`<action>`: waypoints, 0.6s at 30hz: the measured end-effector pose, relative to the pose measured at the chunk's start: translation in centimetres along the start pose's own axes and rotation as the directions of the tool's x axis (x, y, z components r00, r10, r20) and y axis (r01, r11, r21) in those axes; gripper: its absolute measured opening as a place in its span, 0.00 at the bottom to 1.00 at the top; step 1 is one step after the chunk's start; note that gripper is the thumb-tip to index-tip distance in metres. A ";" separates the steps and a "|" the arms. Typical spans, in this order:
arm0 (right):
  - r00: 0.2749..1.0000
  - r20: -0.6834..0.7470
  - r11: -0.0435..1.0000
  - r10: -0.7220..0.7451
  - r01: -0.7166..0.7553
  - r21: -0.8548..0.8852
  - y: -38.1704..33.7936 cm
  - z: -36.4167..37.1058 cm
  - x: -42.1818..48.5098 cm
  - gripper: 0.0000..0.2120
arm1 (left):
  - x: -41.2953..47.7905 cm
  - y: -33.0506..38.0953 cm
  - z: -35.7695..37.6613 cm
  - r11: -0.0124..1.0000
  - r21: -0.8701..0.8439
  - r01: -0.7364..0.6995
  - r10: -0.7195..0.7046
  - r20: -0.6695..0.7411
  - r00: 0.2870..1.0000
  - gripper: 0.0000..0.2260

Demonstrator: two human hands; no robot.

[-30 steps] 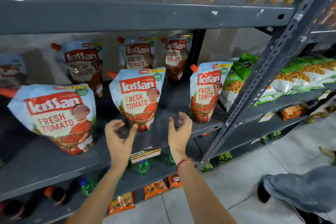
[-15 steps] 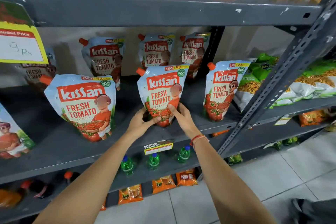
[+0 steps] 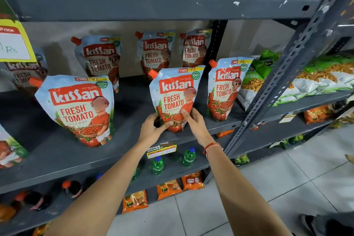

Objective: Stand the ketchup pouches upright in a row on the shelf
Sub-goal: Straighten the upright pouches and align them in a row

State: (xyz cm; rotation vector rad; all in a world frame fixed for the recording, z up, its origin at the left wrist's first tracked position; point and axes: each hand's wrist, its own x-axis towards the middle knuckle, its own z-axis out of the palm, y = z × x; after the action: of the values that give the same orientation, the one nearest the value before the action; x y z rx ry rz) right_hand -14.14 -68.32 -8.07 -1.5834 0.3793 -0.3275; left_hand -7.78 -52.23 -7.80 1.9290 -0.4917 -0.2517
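Left hand and right hand both grasping base of middle ketchup pouch, pouch upright near front edge of grey shelf, neighbouring pouches upright either side

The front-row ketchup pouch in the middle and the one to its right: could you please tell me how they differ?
The middle pouch is gripped at its base by the left hand and right hand; the right pouch stands untouched. The middle pouch faces the camera squarely; the right pouch is angled leftward. Both are upright Kissan pouches with orange spouts.
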 end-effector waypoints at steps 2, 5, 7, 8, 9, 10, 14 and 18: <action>1.000 -0.025 1.000 -0.010 0.009 -0.017 0.0 0.0 0.0 0.14 | -0.1 0.1 0.0 1.000 -0.005 -0.003 0.003 0.006 1.000 0.24; 0.992 -0.116 0.999 -0.042 0.044 0.014 -0.4 0.5 -1.0 0.13 | -0.6 0.3 -0.2 1.000 0.002 -0.001 0.001 0.034 0.999 0.27; 0.968 -0.242 0.995 -0.073 0.088 0.054 -0.2 1.1 -2.1 0.16 | -1.4 0.4 -0.2 1.000 0.000 0.004 -0.004 0.041 0.999 0.28; 0.942 -0.323 0.992 -0.086 0.110 0.057 0.0 1.8 -2.9 0.17 | -2.0 0.3 -0.6 1.000 -0.019 0.006 -0.005 0.028 1.000 0.28; 0.904 -0.414 0.991 -0.105 0.131 0.036 0.3 2.5 -3.6 0.17 | -2.6 0.3 -1.0 0.999 -0.044 0.001 -0.001 0.004 1.000 0.26; 0.854 -0.503 0.989 -0.135 0.149 -0.014 0.6 3.4 -4.3 0.16 | -3.3 0.1 -1.6 0.998 -0.066 -0.012 0.009 -0.035 0.999 0.25; 0.727 -0.596 0.937 -0.341 0.312 -0.155 0.7 8.1 -6.6 0.04 | -6.8 -1.6 -6.1 0.988 -0.114 -0.106 0.065 -0.313 0.947 0.12; 0.871 -0.335 0.934 -0.358 0.336 -0.124 -0.5 13.3 -6.7 0.08 | -9.7 -4.5 -12.1 0.987 -0.048 -0.151 0.084 -0.645 0.759 0.06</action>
State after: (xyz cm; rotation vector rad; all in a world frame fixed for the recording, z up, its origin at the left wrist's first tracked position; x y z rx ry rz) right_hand -14.43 -53.36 -8.04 -1.6526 0.3792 -0.8971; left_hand -10.70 -36.32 -7.62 1.7388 -0.1283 0.4626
